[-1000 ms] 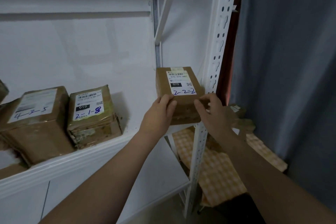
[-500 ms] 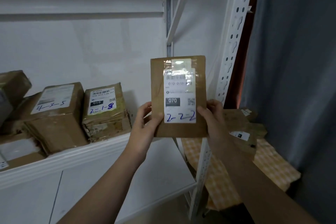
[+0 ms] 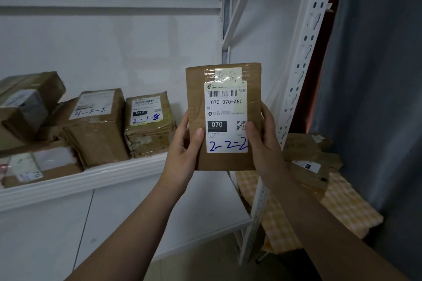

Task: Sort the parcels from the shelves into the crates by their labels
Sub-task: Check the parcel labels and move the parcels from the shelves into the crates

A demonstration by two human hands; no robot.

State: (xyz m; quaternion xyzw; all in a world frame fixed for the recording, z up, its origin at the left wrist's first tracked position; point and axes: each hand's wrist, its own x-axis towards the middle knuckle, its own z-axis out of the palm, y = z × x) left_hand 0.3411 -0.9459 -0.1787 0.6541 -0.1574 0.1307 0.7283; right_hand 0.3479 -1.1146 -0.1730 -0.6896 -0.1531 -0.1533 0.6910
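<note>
A person's left hand (image 3: 183,151) and right hand (image 3: 262,143) hold a brown parcel (image 3: 223,118), fingers (image 3: 198,136) pinching its side edges. Long axis upright between them (label (image 3: 226,107): 070, 2-2-2).

I hold flat brown parcel (image 3: 223,116) upright, label 070 / 2-2-2 facing me; taped parcel 2-1-8 (image 3: 148,123) sits at shelf (image 3: 91,178) front edge.

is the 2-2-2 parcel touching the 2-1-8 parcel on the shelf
Apart. Head view: left hand and right hand hold the 2-2-2 parcel up, with bare wall showing between it and the 2-1-8 parcel.
</note>
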